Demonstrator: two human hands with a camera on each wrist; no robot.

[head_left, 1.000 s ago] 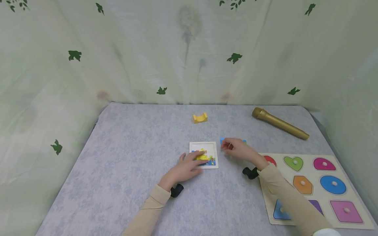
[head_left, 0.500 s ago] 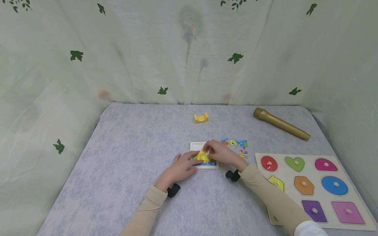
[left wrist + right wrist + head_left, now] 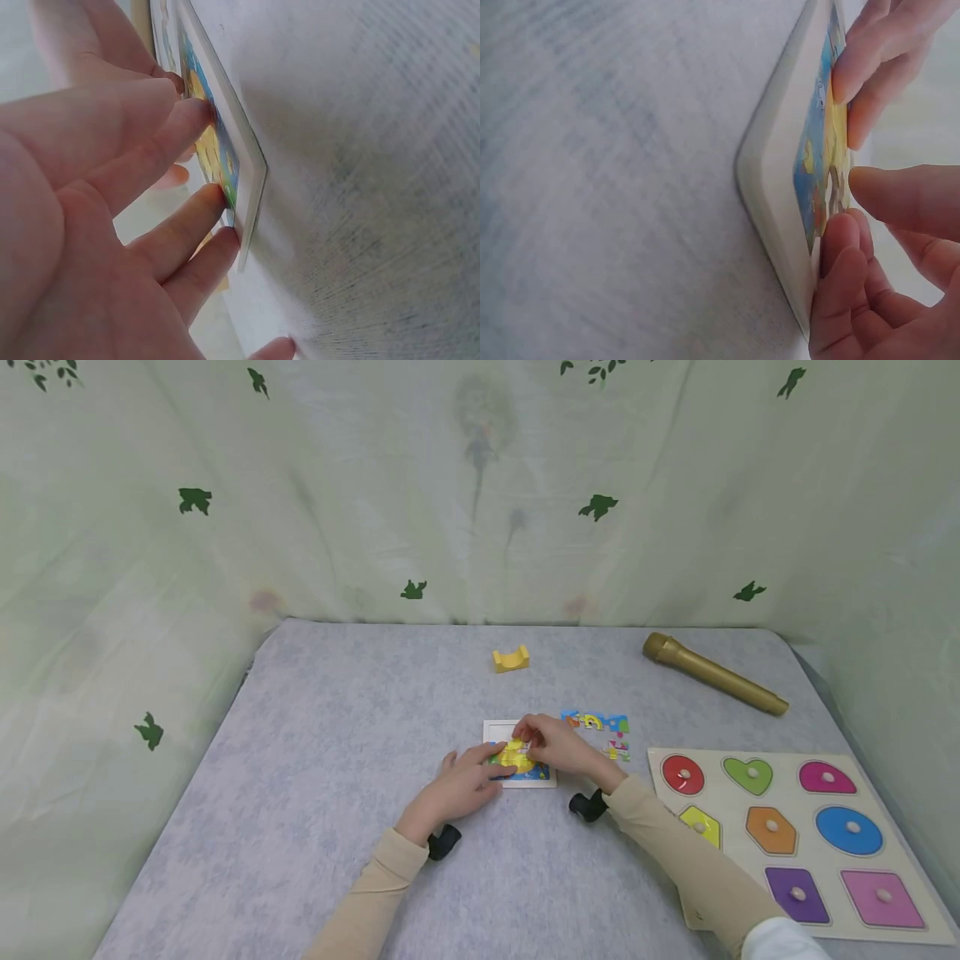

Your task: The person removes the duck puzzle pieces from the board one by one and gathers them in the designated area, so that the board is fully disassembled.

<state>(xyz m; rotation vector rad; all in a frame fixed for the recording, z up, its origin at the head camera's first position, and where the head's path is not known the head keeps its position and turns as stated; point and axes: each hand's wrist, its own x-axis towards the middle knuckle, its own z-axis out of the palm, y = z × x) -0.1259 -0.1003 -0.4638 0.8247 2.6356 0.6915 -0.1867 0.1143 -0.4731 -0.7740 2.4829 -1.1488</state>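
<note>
A small white-framed jigsaw puzzle [image 3: 552, 782] lies flat on the table, its lower part filled with yellow and blue pieces. My left hand [image 3: 463, 785] comes from the left, extended fingers resting on the yellow pieces; the left wrist view shows the fingertips [image 3: 214, 195] pressing on the picture. From the right, my right hand [image 3: 562, 747] bends over the upper middle of the frame, thumb and fingers pinching a puzzle piece, mostly hidden by the fingers. In the right wrist view, its thumb [image 3: 900, 193] and curled fingertips touch the picture surface. Several loose puzzle pieces [image 3: 613, 724] lie right of the frame.
A shape board [image 3: 806, 793] with knobbed pieces covers the table's right side, partly under my right sleeve. Toward the back stand a yellow curved block [image 3: 511, 660] and, farther right, a gold toy microphone [image 3: 716, 675]. A leaf-patterned curtain [image 3: 337, 485] hangs behind the table.
My right hand has moved left from the loose pieces onto the puzzle frame, then stayed there with slight finger motion. The left hand remains on the pieces with only a small shift.
</note>
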